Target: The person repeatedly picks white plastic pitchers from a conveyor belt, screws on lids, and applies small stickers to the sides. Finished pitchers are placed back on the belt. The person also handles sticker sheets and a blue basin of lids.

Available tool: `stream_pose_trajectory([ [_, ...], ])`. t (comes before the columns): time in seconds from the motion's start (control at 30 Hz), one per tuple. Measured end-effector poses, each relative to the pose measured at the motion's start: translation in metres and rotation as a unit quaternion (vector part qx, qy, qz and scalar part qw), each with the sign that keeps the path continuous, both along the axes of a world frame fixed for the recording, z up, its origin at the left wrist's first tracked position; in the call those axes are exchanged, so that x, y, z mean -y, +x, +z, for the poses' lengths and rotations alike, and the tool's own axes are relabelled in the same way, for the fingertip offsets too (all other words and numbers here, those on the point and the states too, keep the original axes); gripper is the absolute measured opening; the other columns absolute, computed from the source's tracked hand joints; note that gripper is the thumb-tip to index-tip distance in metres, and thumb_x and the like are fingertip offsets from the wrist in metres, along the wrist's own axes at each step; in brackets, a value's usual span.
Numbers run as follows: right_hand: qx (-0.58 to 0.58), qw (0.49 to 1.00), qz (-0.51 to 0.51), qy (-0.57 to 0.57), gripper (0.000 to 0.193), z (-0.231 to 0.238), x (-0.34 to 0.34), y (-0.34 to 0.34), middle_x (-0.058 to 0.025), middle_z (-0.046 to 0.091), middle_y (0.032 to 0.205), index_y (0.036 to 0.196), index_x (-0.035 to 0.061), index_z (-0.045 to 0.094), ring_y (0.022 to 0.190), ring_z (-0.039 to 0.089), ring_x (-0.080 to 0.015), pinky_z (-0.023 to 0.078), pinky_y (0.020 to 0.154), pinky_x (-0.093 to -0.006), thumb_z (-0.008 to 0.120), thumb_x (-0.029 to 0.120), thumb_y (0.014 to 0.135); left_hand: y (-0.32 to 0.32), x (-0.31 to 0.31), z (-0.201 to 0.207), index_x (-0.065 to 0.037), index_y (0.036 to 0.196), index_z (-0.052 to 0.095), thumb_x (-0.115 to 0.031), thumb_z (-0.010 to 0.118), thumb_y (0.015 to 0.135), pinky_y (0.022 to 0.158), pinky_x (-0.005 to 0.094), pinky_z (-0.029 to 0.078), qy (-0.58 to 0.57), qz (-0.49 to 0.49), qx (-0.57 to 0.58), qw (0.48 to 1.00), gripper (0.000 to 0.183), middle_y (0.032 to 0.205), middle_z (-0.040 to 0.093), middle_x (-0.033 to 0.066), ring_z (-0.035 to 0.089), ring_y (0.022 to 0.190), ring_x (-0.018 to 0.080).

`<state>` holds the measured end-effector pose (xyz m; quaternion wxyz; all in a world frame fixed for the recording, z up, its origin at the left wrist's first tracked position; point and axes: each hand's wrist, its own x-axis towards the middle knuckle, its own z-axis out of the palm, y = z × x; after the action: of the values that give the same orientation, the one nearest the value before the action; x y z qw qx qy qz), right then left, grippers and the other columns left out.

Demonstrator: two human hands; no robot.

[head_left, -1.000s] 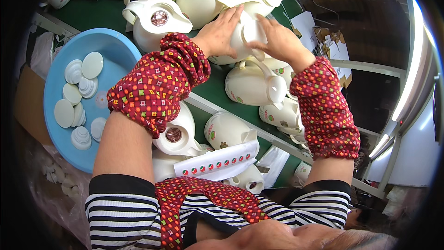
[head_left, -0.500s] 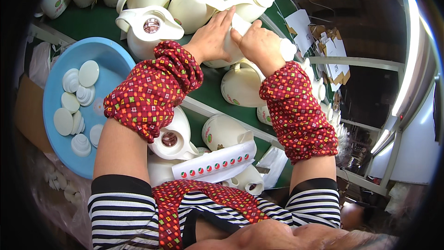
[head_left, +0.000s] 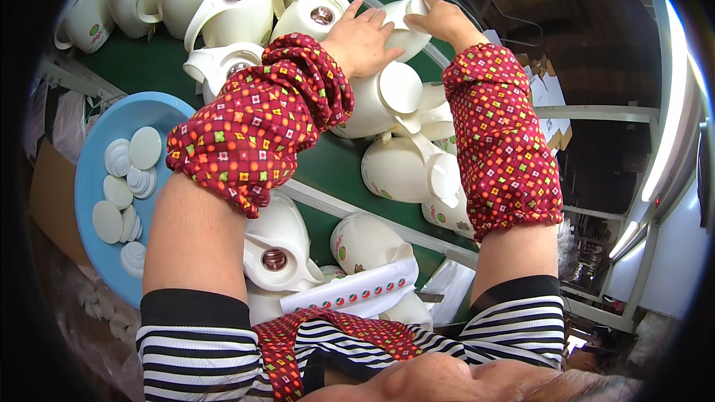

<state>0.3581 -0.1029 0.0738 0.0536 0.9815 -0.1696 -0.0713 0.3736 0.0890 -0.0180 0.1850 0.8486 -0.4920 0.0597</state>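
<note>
Cream-white thermal jugs lie and stand in rows on a green surface. My left hand (head_left: 363, 41) rests with spread fingers against the side of a jug (head_left: 404, 39) at the far end of the near row. My right hand (head_left: 447, 19) is closed at that jug's top, its thumb and fingers on the white lid (head_left: 417, 6). Just nearer, below my left hand, another jug (head_left: 361, 110) lies tilted with a round white lid (head_left: 400, 88) on it. One more lidded jug (head_left: 398, 171) lies nearer still.
A light blue basin (head_left: 97, 141) at the left holds several round white lids (head_left: 146, 147). Jugs without lids (head_left: 238, 11) stand at the far left. Nearer me are an open-mouthed jug (head_left: 275, 238) and a white sheet with a row of round stickers (head_left: 357, 294).
Both hands have let go of the nearer jug, which now shows its lid. My right hand has moved away from me to the far jug's lid; my left hand has shifted slightly that way.
</note>
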Motion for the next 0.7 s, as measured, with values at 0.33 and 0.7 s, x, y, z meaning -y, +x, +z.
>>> stream_pose_trajectory([
  [0.33, 0.002, 0.982, 0.184, 0.048, 0.062, 0.012, 0.024, -0.019, -0.0164, 0.065, 0.133, 0.140, 0.0178, 0.062, 0.119, 0.067, -0.0345, 0.056, 0.101, -0.0418, 0.084, 0.017, 0.083, -0.009, -0.002, -0.001, -0.005, 0.156, 0.046, -0.053, 0.039, 0.109, 0.130, 0.0487, 0.014, 0.030, -0.007, -0.020, 0.999, 0.067, 0.157, 0.049, 0.0208, 0.046, 0.146, 0.0276],
  [0.7, -0.048, 0.996, 0.077, 0.011, 0.070, 0.023, 0.011, -0.008, -0.0225, 0.077, 0.108, 0.143, 0.0048, 0.063, 0.102, 0.076, -0.0359, 0.060, 0.089, -0.0450, 0.077, 0.050, 0.091, -0.006, -0.002, -0.005, -0.003, 0.149, 0.053, -0.049, 0.044, 0.108, 0.127, 0.0509, 0.021, 0.005, -0.018, 0.000, 1.000, 0.062, 0.128, 0.066, 0.0207, 0.060, 0.127, 0.0311],
])
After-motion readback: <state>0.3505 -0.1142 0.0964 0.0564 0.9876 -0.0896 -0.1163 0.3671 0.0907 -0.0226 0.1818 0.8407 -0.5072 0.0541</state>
